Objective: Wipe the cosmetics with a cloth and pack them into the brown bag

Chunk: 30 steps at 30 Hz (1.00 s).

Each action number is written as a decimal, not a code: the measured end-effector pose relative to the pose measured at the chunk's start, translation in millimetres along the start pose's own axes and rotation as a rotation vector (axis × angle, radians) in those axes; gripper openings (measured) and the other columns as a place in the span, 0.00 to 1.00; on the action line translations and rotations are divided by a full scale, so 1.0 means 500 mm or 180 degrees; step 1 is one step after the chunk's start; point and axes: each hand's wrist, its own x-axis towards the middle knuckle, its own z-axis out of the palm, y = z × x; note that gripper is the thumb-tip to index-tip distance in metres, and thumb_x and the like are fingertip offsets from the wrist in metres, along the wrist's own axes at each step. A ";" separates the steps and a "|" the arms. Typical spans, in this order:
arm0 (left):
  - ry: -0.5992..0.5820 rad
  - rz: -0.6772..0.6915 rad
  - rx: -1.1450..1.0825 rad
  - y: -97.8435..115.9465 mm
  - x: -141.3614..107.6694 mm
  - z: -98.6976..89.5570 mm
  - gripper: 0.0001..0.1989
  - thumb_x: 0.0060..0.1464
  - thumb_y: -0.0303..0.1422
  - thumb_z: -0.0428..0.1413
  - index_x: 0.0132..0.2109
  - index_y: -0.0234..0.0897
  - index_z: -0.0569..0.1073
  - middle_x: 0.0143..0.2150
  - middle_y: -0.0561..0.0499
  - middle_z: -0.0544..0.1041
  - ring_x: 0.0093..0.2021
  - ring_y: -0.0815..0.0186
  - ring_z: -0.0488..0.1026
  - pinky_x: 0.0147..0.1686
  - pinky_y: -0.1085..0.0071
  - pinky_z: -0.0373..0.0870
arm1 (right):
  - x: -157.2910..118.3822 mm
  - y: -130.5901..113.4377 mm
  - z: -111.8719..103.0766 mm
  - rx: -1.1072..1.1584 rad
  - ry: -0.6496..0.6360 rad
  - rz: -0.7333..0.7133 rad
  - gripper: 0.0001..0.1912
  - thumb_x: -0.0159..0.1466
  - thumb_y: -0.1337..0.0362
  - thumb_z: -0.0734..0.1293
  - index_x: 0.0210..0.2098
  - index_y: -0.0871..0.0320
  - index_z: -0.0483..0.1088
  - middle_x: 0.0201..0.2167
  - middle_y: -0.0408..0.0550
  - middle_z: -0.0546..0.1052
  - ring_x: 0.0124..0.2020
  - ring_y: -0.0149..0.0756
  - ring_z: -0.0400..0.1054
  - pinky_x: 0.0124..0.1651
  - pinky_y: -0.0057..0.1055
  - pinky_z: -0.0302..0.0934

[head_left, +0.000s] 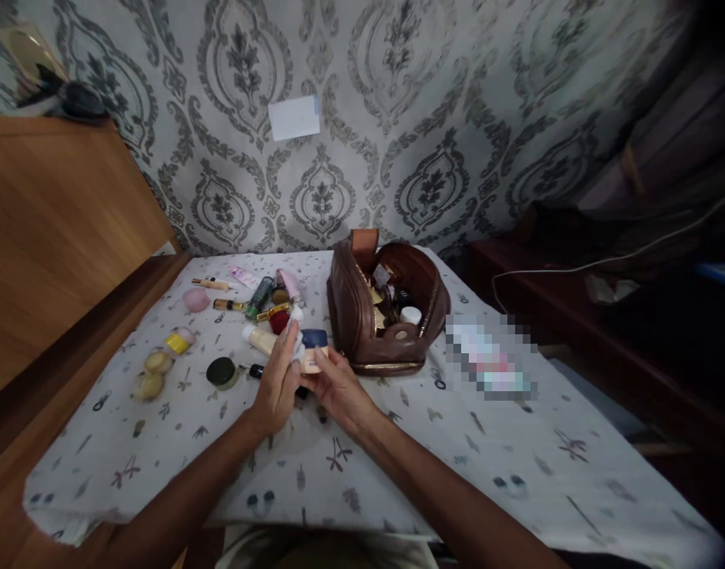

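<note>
Over the middle of the table, my right hand [341, 395] grips a small peach jar with a dark blue lid [315, 338]. My left hand [273, 395] presses a crumpled white tissue [296, 318] against the jar's left side. Just beyond my hands stands an open brown cosmetic bag [353, 324], with a white-capped pot [410, 315] and other small items inside. A cream tube [258, 340] and a dark green round jar [221, 372] lie left of my left hand. Dark items under my hands are partly hidden.
Further left lie a pink sponge [195, 299], a yellow-labelled item [180, 340], pale yellow round pieces [150, 383], a green bottle [259, 297] and a pink tube [289, 288]. A blurred-out packet [489, 357] is at right. A wooden panel [66, 237] borders the left side.
</note>
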 end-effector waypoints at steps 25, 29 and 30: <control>0.0644 -0.0150 0.0255 0.002 0.018 -0.023 0.09 0.68 0.37 0.43 0.49 0.40 0.65 0.49 0.44 0.69 0.51 0.59 0.68 0.53 0.60 0.65 | 0.004 0.012 -0.011 0.0283 0.0020 0.0431 0.22 0.51 0.54 0.80 0.39 0.58 0.74 0.37 0.45 0.81 0.38 0.33 0.76 0.38 0.26 0.74; 0.0463 0.0169 0.0448 0.010 0.023 -0.033 0.08 0.67 0.34 0.45 0.40 0.40 0.66 0.41 0.47 0.68 0.43 0.60 0.68 0.45 0.62 0.67 | 0.006 0.011 -0.015 0.0392 0.0119 0.0378 0.19 0.55 0.55 0.77 0.39 0.59 0.74 0.40 0.46 0.80 0.41 0.34 0.75 0.43 0.29 0.74; 0.0412 0.0182 0.0439 0.014 0.025 -0.036 0.09 0.66 0.33 0.45 0.37 0.40 0.66 0.38 0.48 0.67 0.41 0.61 0.67 0.43 0.63 0.67 | 0.006 0.011 -0.016 0.0382 0.0118 0.0358 0.17 0.57 0.55 0.77 0.39 0.59 0.74 0.40 0.47 0.80 0.42 0.34 0.75 0.44 0.31 0.74</control>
